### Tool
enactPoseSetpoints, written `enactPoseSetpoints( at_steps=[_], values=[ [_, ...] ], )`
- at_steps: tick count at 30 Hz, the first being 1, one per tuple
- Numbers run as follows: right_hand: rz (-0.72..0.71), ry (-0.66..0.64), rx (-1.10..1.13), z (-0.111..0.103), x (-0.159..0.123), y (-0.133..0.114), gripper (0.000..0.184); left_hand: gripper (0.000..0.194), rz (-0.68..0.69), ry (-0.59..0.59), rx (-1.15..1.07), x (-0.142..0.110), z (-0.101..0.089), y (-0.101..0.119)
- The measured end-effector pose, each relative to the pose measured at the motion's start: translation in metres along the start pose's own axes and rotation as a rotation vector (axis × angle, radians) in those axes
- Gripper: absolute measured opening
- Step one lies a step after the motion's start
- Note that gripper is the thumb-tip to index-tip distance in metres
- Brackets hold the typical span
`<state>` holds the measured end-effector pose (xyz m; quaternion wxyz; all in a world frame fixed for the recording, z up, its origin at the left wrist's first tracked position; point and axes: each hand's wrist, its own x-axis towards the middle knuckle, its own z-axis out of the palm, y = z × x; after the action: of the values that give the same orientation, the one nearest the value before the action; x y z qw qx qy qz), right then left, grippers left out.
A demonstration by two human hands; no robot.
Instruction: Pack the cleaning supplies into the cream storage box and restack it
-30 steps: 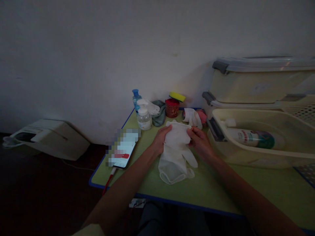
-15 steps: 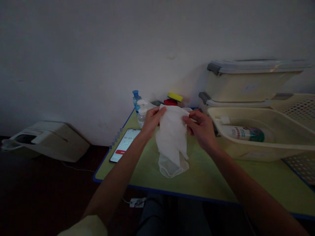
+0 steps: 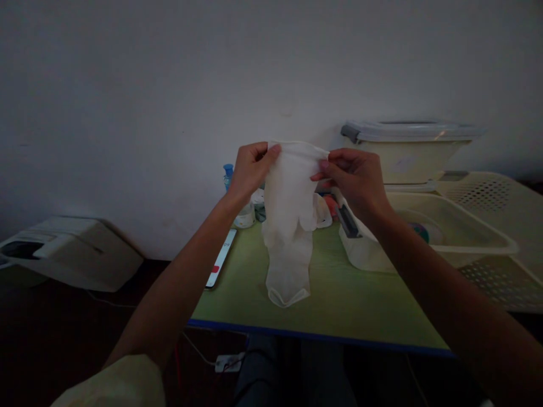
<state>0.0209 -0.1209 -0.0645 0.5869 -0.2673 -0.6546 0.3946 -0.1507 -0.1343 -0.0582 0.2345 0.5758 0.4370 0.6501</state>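
A thin white disposable glove [image 3: 292, 186] hangs upright in front of me, its top edge stretched between my two hands. My left hand [image 3: 253, 167] pinches the upper left corner between thumb and fingers. At the upper right corner, my right hand [image 3: 352, 172] pinches the same edge, some of its fingers behind the glove. Finger-like folds show halfway down. The lower part is more see-through and ends in an open rim just above the table; whether this is a second glove I cannot tell.
The green table [image 3: 331, 305] has a blue edge. A phone [image 3: 220, 260] and a pump bottle [image 3: 245, 217] stand left, with a blue-capped bottle [image 3: 228, 175] behind. On the right are a cream bin [image 3: 470, 226], a lidded box [image 3: 416, 152] and a perforated basket [image 3: 487, 195].
Both hands have risen and spread slightly apart, lifting the glove and stretching its top edge. It now hangs longer and straighter. The camera view has shifted.
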Motion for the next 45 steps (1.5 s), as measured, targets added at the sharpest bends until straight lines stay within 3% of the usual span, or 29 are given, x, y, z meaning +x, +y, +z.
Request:
enactPoseSetpoints(
  at_steps=[7,18,21,24,28,30,34,36,39,41,43,45],
  values=[
    [-0.094,0.035,-0.051,0.001,0.006,0.001,0.010,0.024,0.051,-0.026,0.064,0.001,0.002,0.009],
    [-0.038,0.011,-0.004,-0.003,0.005,-0.003,0.014,0.025,0.040,-0.063,0.014,-0.001,0.002,0.016],
    [0.023,-0.098,0.049,-0.001,0.003,-0.010,0.023,0.021,0.050,-0.168,-0.011,-0.006,0.005,0.022],
    [0.057,-0.193,0.079,0.002,0.001,-0.016,0.036,0.009,0.081,-0.362,-0.011,-0.015,0.009,0.027],
    [-0.007,-0.221,0.063,0.003,-0.001,-0.015,0.033,0.016,0.138,-0.543,0.025,-0.022,0.013,0.027],
    [-0.040,-0.238,0.038,0.001,-0.001,-0.012,0.034,0.017,0.190,-0.491,0.062,-0.022,0.015,0.023],
    [-0.050,-0.219,-0.034,-0.002,0.001,-0.009,0.030,0.013,0.284,-0.174,0.098,-0.018,0.018,0.018],
    [-0.036,-0.219,-0.058,-0.003,0.001,-0.010,0.029,0.015,0.253,-0.102,0.086,-0.018,0.019,0.019],
    [-0.005,-0.246,-0.061,-0.003,-0.001,-0.015,0.029,0.010,0.066,-0.254,0.063,-0.023,0.018,0.022],
    [0.014,-0.247,-0.052,-0.002,-0.004,-0.017,0.029,0.026,-0.074,-0.387,0.063,-0.028,0.017,0.024],
    [0.033,-0.234,-0.048,-0.003,-0.006,-0.018,0.030,0.036,-0.151,-0.420,0.062,-0.031,0.017,0.024],
    [0.050,-0.199,-0.049,-0.004,-0.006,-0.016,0.031,0.036,-0.161,-0.381,0.024,-0.033,0.016,0.023]
  ],
)
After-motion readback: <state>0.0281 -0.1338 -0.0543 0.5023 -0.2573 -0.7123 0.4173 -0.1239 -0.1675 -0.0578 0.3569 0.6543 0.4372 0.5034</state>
